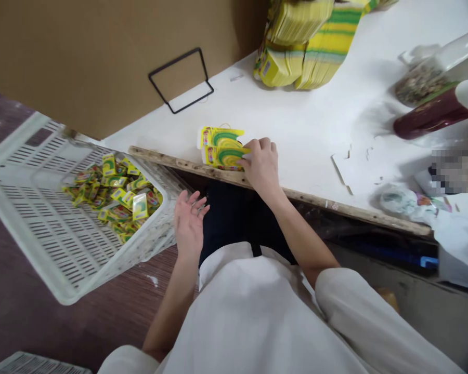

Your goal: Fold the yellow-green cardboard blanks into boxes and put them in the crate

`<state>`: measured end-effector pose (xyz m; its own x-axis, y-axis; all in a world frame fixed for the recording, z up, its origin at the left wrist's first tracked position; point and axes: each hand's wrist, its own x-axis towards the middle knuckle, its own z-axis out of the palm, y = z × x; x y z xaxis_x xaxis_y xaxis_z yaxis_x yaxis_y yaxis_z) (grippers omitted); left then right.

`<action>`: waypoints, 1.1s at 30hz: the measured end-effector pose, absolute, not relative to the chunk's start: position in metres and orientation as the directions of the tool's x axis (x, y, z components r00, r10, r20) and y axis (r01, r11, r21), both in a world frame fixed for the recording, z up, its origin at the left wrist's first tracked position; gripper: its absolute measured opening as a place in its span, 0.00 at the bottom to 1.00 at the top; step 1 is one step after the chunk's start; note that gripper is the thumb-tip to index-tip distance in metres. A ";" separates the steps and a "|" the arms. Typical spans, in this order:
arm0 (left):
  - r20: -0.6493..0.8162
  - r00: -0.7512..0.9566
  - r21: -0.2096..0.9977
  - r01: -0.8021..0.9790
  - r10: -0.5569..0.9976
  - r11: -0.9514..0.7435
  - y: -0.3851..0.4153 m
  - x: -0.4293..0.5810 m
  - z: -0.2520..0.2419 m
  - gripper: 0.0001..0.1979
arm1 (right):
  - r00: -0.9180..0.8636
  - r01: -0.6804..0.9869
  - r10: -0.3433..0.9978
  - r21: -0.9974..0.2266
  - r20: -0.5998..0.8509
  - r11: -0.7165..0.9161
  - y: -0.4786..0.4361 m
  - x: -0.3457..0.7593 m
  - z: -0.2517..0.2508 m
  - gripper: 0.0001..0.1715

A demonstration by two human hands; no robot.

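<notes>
Yellow and green flat cartons [221, 148] lie near the front edge of the white table [304, 130]. My right hand [263, 165] pinches the right end of the nearer carton between thumb and fingers. Palm up, my left hand [190, 221] hovers off the table's edge, beside the white basket, its fingers apart and nothing in it. Many small yellow-green packets [119, 195] fill the bottom of that basket [101, 278], left of my left hand. Stacks of flat yellow cartons [320, 57] stand at the back of the table.
A large brown board [113, 57] rises at the back left, with a black wire frame [171, 106] by it. At the right lie a dark red cup [432, 113], a clear jar [421, 85] and plastic bags [398, 200]. Wooden trim [359, 210] borders the table front.
</notes>
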<state>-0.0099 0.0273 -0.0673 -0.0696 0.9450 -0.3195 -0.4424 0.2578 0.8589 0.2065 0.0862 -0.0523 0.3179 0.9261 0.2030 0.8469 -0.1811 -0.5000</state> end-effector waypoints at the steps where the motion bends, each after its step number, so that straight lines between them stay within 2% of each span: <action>1: -0.305 -0.056 0.870 -0.422 0.951 0.254 0.027 -0.009 -0.067 0.23 | 0.306 0.850 0.926 -0.502 0.223 -0.160 0.086 0.207 -0.053 0.10; 4: -0.275 0.009 0.896 -0.360 0.961 0.260 0.028 -0.008 -0.070 0.21 | 0.289 0.834 0.910 -0.545 0.297 -0.087 0.078 0.209 -0.045 0.10; 7: -0.199 0.145 0.914 -0.330 0.969 0.237 0.029 -0.002 -0.072 0.28 | 0.290 0.760 0.886 -0.650 0.362 0.017 0.065 0.210 -0.026 0.13; 10: -0.063 0.166 0.911 -0.394 0.984 0.125 0.031 0.011 -0.064 0.37 | 0.150 0.560 0.948 -0.814 0.282 0.154 0.053 0.200 -0.010 0.12; 12: -0.006 0.109 0.895 -0.442 0.994 0.053 0.035 0.022 -0.051 0.33 | -0.011 0.417 0.982 -0.892 0.189 0.176 0.046 0.187 -0.009 0.10; 14: 0.025 0.042 0.883 -0.470 0.999 -0.003 0.040 0.031 -0.037 0.28 | -0.027 0.400 0.985 -0.901 0.171 0.167 0.038 0.173 -0.013 0.09; 17: 0.096 -0.135 0.880 -0.451 0.986 -0.147 0.045 0.040 -0.024 0.25 | 0.188 0.553 0.947 -0.825 0.261 0.118 0.024 0.154 -0.021 0.11; 18: 0.126 -0.202 0.885 -0.420 0.971 -0.203 0.046 0.042 -0.023 0.24 | 0.208 0.589 0.935 -0.800 0.285 0.113 0.020 0.150 -0.022 0.12; 20: 0.196 -0.291 0.898 -0.329 0.936 -0.291 0.046 0.044 -0.025 0.23 | 0.123 0.587 0.950 -0.793 0.288 0.164 0.013 0.143 -0.025 0.12; 22: 0.262 -0.290 0.912 -0.238 0.920 -0.335 0.044 0.043 -0.029 0.24 | -0.009 0.521 0.964 -0.821 0.267 0.233 0.008 0.137 -0.026 0.12; 25: 0.277 -0.266 0.911 -0.235 0.923 -0.340 0.040 0.042 -0.033 0.29 | -0.031 0.462 0.974 -0.861 0.224 0.213 0.005 0.133 -0.027 0.11; 30: 0.119 -0.347 0.934 -0.279 0.930 -0.223 0.037 0.038 -0.034 0.30 | 0.012 0.474 0.983 -0.867 0.182 0.154 0.002 0.135 -0.024 0.15; 33: 0.167 -0.357 0.940 -0.224 0.919 -0.257 0.036 0.035 -0.039 0.30 | 0.007 0.336 0.996 -0.939 0.086 0.079 0.001 0.138 -0.022 0.14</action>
